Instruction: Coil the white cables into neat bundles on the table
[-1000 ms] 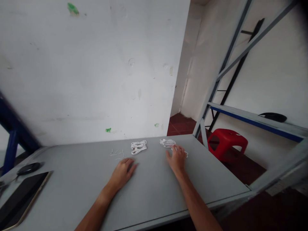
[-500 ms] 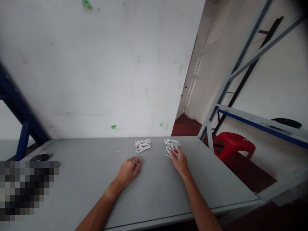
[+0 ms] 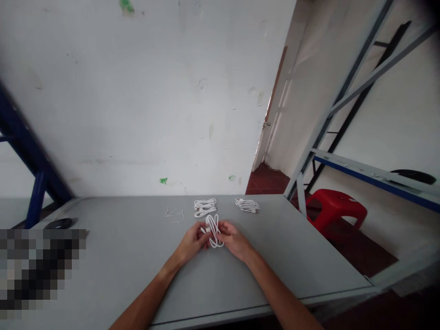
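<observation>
A coiled white cable (image 3: pixel 213 231) is held upright between my two hands above the grey table (image 3: pixel 137 261). My left hand (image 3: pixel 194 240) grips its left side near a connector end, fingers closed. On its right side, my right hand (image 3: pixel 233 238) pinches the loops. Just behind my hands lie bundled white cables (image 3: pixel 205 207), one in front of the other. Farther right rests another white cable bundle (image 3: pixel 246 205). Several thin white ties (image 3: pixel 174 213) are scattered to the left of the bundles.
A black object (image 3: pixel 59 223) sits at the table's left, near a blurred-out area. The white wall (image 3: pixel 154 101) rises behind the table. To the right stand a red plastic stool (image 3: pixel 335 208) and a metal frame with a blue-edged shelf (image 3: pixel 374 176).
My right hand has moved left and nearer with the white cable, away from the right bundle. My left hand has shifted slightly right and now grips that cable too.
</observation>
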Action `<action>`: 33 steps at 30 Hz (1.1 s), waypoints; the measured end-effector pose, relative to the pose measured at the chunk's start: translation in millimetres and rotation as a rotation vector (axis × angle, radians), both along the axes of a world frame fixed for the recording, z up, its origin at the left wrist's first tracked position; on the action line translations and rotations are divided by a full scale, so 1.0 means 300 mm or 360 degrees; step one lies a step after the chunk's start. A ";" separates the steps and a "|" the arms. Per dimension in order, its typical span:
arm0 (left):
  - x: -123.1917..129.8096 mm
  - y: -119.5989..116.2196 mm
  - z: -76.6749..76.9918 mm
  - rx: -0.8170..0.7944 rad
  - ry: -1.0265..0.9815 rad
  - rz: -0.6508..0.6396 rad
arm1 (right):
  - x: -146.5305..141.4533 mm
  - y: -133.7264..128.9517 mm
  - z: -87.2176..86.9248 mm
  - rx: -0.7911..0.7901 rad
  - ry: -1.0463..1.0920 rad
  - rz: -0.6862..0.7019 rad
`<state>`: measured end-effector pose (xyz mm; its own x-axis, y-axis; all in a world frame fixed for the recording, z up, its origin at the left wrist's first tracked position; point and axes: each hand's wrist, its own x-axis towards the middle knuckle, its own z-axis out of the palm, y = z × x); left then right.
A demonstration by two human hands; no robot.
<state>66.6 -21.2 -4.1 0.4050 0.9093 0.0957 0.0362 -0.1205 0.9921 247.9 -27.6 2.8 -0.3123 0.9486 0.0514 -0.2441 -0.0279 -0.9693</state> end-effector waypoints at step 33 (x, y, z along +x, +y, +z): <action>-0.079 0.047 -0.004 -0.0023 0.0210 0.0410 | 0.031 -0.041 0.023 0.1315 -0.1892 -0.0175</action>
